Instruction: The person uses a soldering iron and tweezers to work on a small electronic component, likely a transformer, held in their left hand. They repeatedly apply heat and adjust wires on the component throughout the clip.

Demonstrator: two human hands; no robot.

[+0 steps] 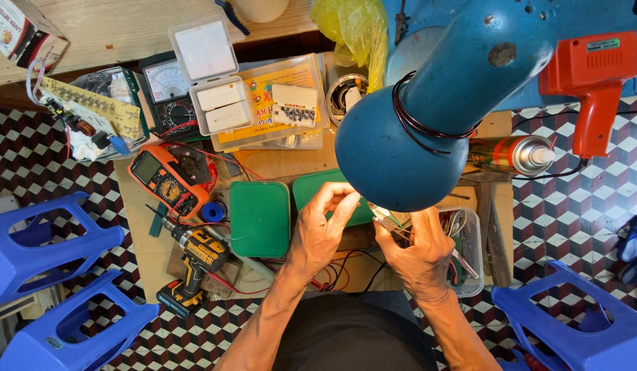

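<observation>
Where the low wooden table (291, 165) stands on a floor of dark red, black and white cube-pattern tiles (586, 199), three blue plastic stools ring it: two at the near left (50, 275) and one at the near right (579, 330). A large blue rounded lamp shade (428, 117) with dark wire coiled round its neck hangs over the middle of the table and hides much of what lies beneath it.

Both hands meet just below the shade's near edge. The left hand (322, 230) has its fingers pinched narrowly at the tips, and the right hand (418, 254) is closed on a small tool or wire (384, 216) held between them; exactly what that thin piece is cannot be told. They hover over two green lids (260, 218) and a clear plastic tub (470, 240) of odds and ends.

To the left lie an orange multimeter (169, 180) and a yellow-and-black cordless drill (195, 264). Farther off are an analogue meter (169, 89), a circuit board (92, 106), and clear parts boxes (263, 103). At the far right a red heat gun (593, 82) sits beside a spray can (511, 154).
</observation>
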